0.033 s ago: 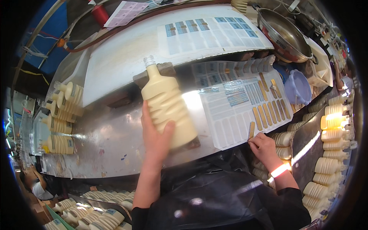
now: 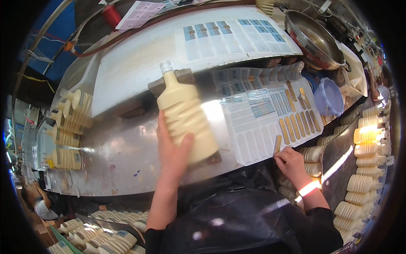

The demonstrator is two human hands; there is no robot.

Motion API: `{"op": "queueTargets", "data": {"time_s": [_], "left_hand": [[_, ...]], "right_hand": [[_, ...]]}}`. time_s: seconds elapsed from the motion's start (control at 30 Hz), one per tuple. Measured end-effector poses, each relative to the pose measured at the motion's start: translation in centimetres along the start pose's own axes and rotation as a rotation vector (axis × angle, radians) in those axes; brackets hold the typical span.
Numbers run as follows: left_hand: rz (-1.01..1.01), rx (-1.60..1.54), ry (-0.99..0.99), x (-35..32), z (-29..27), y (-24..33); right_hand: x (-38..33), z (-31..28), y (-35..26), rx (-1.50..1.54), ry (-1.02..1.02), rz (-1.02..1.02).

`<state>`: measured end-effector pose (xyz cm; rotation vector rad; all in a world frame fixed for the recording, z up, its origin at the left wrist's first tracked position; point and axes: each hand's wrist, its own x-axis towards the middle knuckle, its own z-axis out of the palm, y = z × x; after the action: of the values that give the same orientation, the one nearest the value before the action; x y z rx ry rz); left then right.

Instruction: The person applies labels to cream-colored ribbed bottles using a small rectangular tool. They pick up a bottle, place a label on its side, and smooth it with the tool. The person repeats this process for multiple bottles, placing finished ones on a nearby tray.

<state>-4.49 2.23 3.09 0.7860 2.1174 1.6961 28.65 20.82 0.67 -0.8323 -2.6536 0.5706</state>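
Head view: the left hand (image 2: pixel 172 153) wraps its fingers around a cream bottle (image 2: pixel 186 116) lying on the steel table (image 2: pixel 114 156), near the front edge (bare metal to its left). The right hand (image 2: pixel 292 163) pinches a gold label (image 2: pixel 277 144) at the label sheet (image 2: pixel 264 122); bottle rows (image 2: pixel 67 127) flank both sides.

a cream-yellow ribbed bottle (image 2: pixel 186 118) is seen against the grey steel table (image 2: pixel 110 156). gold strip labels (image 2: pixel 296 127) are set in rows on a white backing sheet (image 2: pixel 262 135). a lilac bowl (image 2: pixel 330 97) and an orange wristband (image 2: pixel 308 189) are picked out.
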Motion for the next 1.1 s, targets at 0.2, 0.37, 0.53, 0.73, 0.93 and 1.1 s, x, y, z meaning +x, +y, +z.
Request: {"op": "queueTargets", "data": {"time_s": [0.2, 0.37, 0.53, 0.73, 0.93, 1.1], "left_hand": [[0.244, 0.4, 0.131, -0.9, 0.0, 1.1], [0.472, 0.586, 0.163, -1.8, 0.5, 3.0], [0.671, 0.622, 0.097, -3.2, 2.6, 5.0], [0.734, 0.658, 0.152, -2.2, 4.0, 7.7], [0.6, 0.429, 0.177, -1.6, 2.1, 6.6], [0.203, -0.174, 0.143, 0.2, 0.9, 5.6]], "right_hand": [[0.9, 0.0, -0.3, 0.476, -0.083, 0.409], [4.0, -0.7, -2.9, 0.858, -0.186, 0.592], [7.5, -1.9, -7.6, 1.239, -0.306, 0.603], [10.2, -3.5, -13.8, 1.019, -0.288, 0.075], [12.7, -2.4, -14.7, 0.89, -0.227, -0.064], [16.0, 1.1, -14.2, 1.081, -0.399, 0.045]]}}
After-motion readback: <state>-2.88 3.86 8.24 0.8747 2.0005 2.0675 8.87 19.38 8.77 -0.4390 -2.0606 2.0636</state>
